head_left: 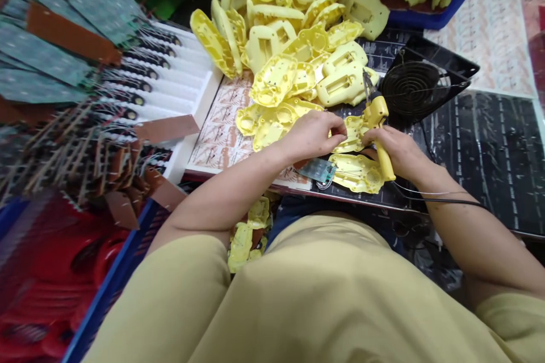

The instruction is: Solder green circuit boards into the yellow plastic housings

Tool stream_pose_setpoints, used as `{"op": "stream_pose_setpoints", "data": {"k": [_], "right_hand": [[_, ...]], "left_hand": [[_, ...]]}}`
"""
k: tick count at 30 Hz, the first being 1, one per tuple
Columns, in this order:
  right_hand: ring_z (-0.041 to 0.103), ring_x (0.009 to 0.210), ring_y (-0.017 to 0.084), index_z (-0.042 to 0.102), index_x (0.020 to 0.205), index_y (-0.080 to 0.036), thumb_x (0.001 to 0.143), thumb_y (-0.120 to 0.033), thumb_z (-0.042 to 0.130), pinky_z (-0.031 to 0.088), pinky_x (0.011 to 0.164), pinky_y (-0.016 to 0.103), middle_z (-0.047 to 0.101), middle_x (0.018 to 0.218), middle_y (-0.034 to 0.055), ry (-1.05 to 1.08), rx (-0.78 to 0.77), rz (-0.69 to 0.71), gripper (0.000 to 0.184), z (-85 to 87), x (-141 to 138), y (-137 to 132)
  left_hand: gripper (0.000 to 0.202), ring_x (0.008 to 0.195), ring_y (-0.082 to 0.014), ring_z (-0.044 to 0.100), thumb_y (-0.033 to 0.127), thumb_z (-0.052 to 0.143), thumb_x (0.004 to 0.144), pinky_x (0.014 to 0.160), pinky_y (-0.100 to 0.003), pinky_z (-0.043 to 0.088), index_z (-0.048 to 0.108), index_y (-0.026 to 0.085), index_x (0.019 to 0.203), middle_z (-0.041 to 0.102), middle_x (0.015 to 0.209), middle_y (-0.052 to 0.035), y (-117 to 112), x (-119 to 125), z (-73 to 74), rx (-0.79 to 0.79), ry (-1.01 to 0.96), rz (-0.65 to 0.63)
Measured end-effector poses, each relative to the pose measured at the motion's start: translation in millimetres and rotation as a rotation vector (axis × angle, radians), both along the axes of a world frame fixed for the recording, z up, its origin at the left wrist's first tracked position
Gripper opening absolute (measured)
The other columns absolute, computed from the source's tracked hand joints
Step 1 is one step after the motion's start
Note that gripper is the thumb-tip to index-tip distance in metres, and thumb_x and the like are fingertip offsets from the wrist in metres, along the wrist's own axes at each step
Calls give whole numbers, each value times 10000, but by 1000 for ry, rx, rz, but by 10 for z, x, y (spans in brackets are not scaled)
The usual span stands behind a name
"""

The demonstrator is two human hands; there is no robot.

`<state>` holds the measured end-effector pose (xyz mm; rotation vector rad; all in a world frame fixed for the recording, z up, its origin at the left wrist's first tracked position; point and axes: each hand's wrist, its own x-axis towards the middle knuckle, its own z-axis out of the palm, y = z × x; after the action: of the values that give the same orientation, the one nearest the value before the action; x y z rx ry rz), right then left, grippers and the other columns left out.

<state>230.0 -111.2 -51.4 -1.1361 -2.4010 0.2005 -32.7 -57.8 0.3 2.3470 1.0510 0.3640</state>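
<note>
My right hand [398,147] is wrapped around the handle of a yellow soldering gun [385,161], its dark metal tip pointing up and away from me. A thin wire and a black cable trail from it to the right. My left hand [317,133] has its thumb and fingers pinched together beside a yellow plastic shell half [353,137]; whatever they hold is too small to make out. Closer to me lies another yellow shell half [357,174], open side up. Thin wires run from it to a small green circuit board [317,170] on its left.
Yellow shells [272,79] pile up beyond my hands, with a blue bin [438,20] of more behind. At right stands a black fan [415,88]. On the left, a white foam tray [191,68] carries wired circuit boards [46,51] above a blue basket [113,289] of red parts.
</note>
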Motion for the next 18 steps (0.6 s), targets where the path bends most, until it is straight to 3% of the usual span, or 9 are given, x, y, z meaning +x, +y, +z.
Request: {"op": "stream_pose_setpoints", "data": {"k": [5, 10, 13, 16, 18], "right_hand": [[723, 769, 188, 732, 1170, -263, 1072, -375, 633, 519, 622, 274, 767, 897, 34, -77, 86, -102, 179, 11, 35, -359], [808, 821, 177, 756, 1184, -304, 1049, -303, 708, 637, 713, 270, 841, 995, -10, 127, 223, -148, 143, 139, 2, -761], [793, 694, 170, 752, 1340, -318, 1019, -283, 760, 648, 677, 249, 841, 906, -37, 200, 277, -191, 324, 314, 99, -949], [770, 632, 189, 576, 1609, -315, 1071, -493, 658, 643, 603, 271, 826, 835, -7, 187, 339, -242, 573, 446, 288, -1104], [760, 626, 211, 562, 1619, -315, 1068, -627, 587, 612, 524, 303, 822, 847, 33, 172, 428, -336, 634, 455, 406, -1187]], "left_hand": [[215, 1026, -259, 754, 207, 667, 972, 916, -372, 550, 850, 188, 1085, 831, 1078, -103, -39, 175, -46, 41, 137, -77], [227, 1035, -259, 750, 237, 644, 989, 895, -364, 545, 830, 203, 1114, 827, 1072, -87, -60, 287, -123, 31, 169, -112], [219, 1034, -263, 740, 237, 631, 983, 896, -369, 539, 823, 196, 1079, 813, 1062, -88, -59, 344, -167, 19, 158, -97], [233, 1065, -276, 722, 218, 608, 980, 963, -406, 525, 820, 186, 1071, 797, 1088, -103, -72, 395, -189, 65, 147, -116], [242, 1068, -288, 716, 216, 597, 978, 1001, -440, 513, 820, 177, 1063, 790, 1079, -113, -84, 415, -200, 83, 164, -143]]}}
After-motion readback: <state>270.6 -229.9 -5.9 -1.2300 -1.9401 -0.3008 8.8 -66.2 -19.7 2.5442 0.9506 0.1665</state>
